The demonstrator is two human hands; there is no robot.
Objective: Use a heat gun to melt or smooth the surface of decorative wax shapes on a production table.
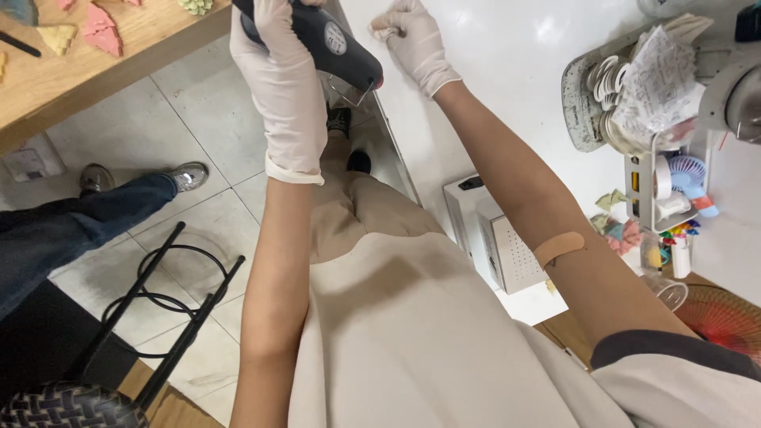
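Wooden table with pink pieces, another person's jeans, small blue fan, white box.

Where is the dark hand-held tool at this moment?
In the head view, the dark tool is at the top centre, gripped by the gloved left hand over the white table's edge, left of the right hand.

Box on table, perhaps tape rolls right

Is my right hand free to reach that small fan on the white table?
Probably not right away: the right hand is pinching something small, and the fan sits well off to the side among clutter.
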